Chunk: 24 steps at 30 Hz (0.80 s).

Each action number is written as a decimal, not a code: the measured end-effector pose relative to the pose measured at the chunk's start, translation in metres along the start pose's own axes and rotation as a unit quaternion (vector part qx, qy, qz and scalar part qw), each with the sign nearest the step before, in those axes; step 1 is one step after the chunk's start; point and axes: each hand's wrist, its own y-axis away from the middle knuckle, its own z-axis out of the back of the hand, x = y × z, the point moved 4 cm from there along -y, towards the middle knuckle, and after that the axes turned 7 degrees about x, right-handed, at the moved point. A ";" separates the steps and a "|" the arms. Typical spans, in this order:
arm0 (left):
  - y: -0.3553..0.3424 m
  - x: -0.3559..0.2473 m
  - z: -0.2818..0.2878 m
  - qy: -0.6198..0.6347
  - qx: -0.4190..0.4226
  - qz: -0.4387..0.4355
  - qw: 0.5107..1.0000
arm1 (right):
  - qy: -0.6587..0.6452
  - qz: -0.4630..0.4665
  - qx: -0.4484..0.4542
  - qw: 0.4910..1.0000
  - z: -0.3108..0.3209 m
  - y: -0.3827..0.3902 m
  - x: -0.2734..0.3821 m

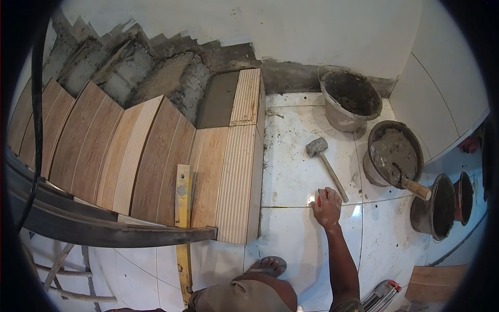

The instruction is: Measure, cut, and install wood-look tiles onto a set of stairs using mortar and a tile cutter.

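Observation:
My right hand [326, 208] reaches down over the white tiled floor [291, 177], its fingers closed round a small red thing that is mostly hidden. Just above it lies a rubber mallet [317, 147] with a pale wooden handle. To the left is a staircase partly covered in wood-look tiles [161, 156], with ribbed edge strips [239, 171] and a grey mortar bed [215, 96] on the lowest step. A yellow level [183, 203] stands against the stairs. My left hand is not in view.
Buckets [345, 117], one holding mortar and a wooden-handled tool [416, 187], stand along the right wall. A dark metal beam [145, 234] crosses the stair's near side. A wooden ladder [65, 270] is lower left; a tile cutter [379, 296] and plank tile [436, 286] lie lower right.

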 end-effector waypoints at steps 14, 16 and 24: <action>0.087 0.098 0.034 -0.089 -0.027 0.171 0.981 | 0.014 -0.026 -0.016 0.999 -0.005 -0.002 -0.002; 0.123 0.128 0.033 -0.121 -0.020 0.222 0.967 | 0.026 -0.040 -0.019 0.999 -0.005 0.000 -0.002; 0.184 0.185 0.002 -0.145 0.014 0.307 0.940 | -0.004 -0.046 -0.015 0.999 -0.006 0.014 -0.002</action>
